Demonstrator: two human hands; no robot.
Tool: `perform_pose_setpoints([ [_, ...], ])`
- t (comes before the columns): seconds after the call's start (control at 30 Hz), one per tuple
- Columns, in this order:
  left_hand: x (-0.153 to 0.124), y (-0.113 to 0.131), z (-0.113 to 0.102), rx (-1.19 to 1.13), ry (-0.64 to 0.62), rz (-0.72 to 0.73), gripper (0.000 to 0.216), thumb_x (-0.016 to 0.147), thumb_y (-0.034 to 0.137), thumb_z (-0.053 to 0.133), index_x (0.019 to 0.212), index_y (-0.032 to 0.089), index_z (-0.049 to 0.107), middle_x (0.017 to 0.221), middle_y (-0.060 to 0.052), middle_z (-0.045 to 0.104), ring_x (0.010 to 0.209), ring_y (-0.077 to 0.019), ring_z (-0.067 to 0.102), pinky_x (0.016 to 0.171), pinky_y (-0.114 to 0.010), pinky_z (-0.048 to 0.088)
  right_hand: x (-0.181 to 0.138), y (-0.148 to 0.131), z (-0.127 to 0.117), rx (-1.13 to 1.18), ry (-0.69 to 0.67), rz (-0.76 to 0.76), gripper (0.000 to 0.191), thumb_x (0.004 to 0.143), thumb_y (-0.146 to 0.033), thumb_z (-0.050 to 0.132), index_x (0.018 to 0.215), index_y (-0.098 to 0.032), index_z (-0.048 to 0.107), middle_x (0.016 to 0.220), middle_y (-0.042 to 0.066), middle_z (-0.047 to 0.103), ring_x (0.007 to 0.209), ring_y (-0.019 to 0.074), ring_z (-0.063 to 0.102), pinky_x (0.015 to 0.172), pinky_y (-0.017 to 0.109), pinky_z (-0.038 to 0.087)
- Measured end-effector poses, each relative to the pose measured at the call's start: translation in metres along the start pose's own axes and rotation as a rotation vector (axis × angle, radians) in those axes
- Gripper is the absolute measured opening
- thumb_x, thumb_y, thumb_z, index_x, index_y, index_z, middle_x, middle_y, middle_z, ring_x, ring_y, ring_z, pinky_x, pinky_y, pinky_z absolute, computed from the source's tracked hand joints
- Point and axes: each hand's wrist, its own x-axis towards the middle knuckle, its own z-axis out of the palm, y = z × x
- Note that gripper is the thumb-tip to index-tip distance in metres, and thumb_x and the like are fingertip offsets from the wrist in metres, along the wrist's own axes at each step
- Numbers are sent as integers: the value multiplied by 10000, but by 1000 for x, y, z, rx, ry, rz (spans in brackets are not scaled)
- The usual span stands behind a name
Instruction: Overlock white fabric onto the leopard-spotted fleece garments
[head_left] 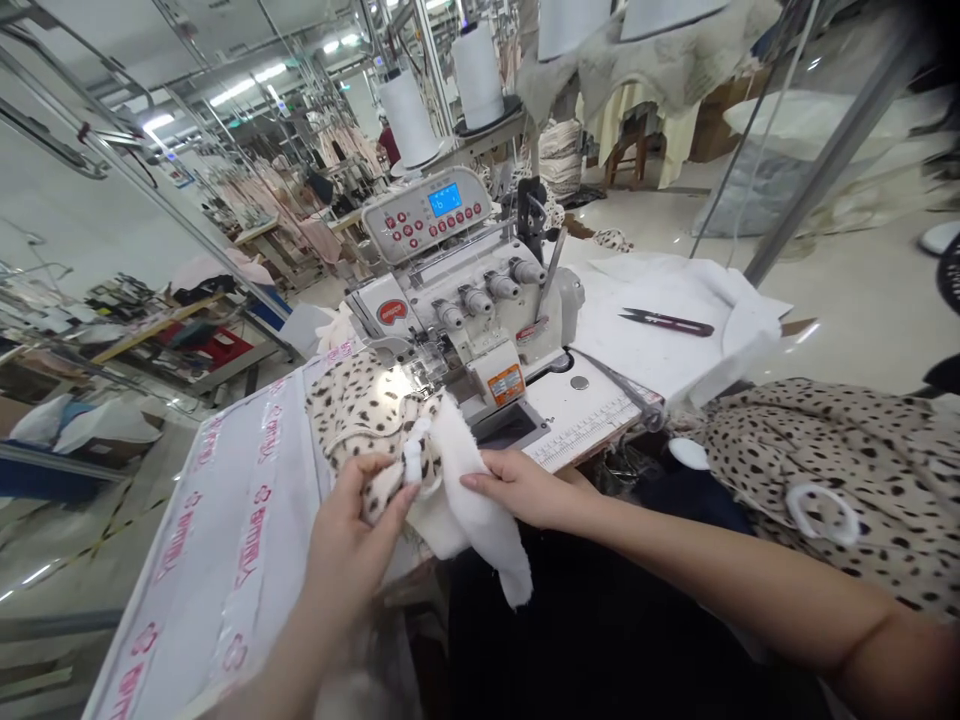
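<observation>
My left hand is closed on a spotted fabric piece that lies in front of the presser foot of the overlock sewing machine. Its fingers pinch the near edge where a white fleece lining folds over. My right hand lies on the white lining with thumb and fingers pressed around it. The lining hangs down over the table edge toward my lap.
Thread snips lie on a white cloth right of the machine. A heap of spotted garments sits at my right. Thread cones stand behind the machine. A white table with pink print extends left.
</observation>
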Motion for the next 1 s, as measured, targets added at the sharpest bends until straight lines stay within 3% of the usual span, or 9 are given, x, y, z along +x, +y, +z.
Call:
perform_pose_setpoints([
  [0.07, 9, 2, -4, 91, -62, 34, 474, 715, 503, 583, 1089, 218, 520, 876, -17, 637, 644, -160, 577, 539, -244, 434, -1, -1, 1, 39, 2, 22, 175, 838, -275, 488, 749, -126, 513, 685, -4, 511, 640, 132, 460, 581, 214, 347],
  [0.13, 16, 2, -6, 260, -103, 114, 426, 764, 477, 536, 1107, 224, 553, 815, -22, 659, 613, -175, 588, 516, -256, 422, -1, -2, 2, 95, 6, 58, 142, 832, -243, 503, 756, -123, 517, 695, -5, 518, 651, 133, 466, 596, 218, 351],
  [0.23, 25, 5, -11, 553, 3, 340, 298, 820, 323, 448, 1049, 224, 611, 765, -35, 666, 590, -193, 585, 488, -275, 390, 2, -6, 10, 313, -14, 152, 76, 817, -200, 526, 818, -124, 532, 733, -1, 539, 669, 133, 486, 620, 220, 373],
  [0.33, 32, 17, -20, 733, 100, 646, 310, 754, 167, 447, 1007, 170, 625, 698, -55, 632, 557, -198, 547, 478, -296, 374, 11, -13, 32, 615, -54, 225, 104, 801, -145, 537, 903, -135, 525, 766, 4, 553, 653, 122, 508, 626, 220, 404],
  [0.4, 36, 24, -20, 768, 82, 856, 301, 727, 87, 424, 949, 129, 624, 743, -79, 616, 666, -223, 560, 556, -329, 414, 17, -15, 48, 650, -66, 245, 27, 809, -128, 521, 836, -128, 519, 688, -3, 526, 580, 110, 487, 577, 214, 399],
  [0.47, 36, 25, -15, 712, 39, 959, 282, 726, 42, 394, 908, 104, 600, 932, -121, 604, 883, -263, 548, 701, -381, 444, 19, -14, 58, 568, -55, 223, 54, 821, -122, 500, 767, -123, 506, 627, -12, 488, 537, 101, 453, 540, 207, 378],
  [0.6, 29, 10, 7, 456, -1, 818, 198, 729, 47, 416, 890, 95, 522, 1076, -163, 534, 1001, -248, 493, 837, -379, 442, 8, 2, 47, 341, 22, 59, 44, 841, -139, 474, 845, -131, 517, 733, 3, 516, 670, 126, 478, 634, 224, 389],
  [0.73, 26, 5, 21, 355, 111, 691, 354, 761, 106, 488, 1113, 88, 455, 1024, -147, 540, 944, -247, 499, 805, -394, 457, -8, 11, 23, 70, 49, -34, 123, 864, -227, 448, 803, -137, 505, 720, 5, 507, 694, 149, 469, 656, 244, 385],
  [1.0, 31, 6, 25, 364, 173, 903, 423, 750, -11, 390, 1155, 79, 475, 1052, -140, 585, 965, -230, 528, 837, -376, 459, -17, 7, 13, -90, 45, -95, 222, 880, -275, 411, 694, -155, 406, 633, -16, 437, 615, 120, 412, 573, 210, 330],
])
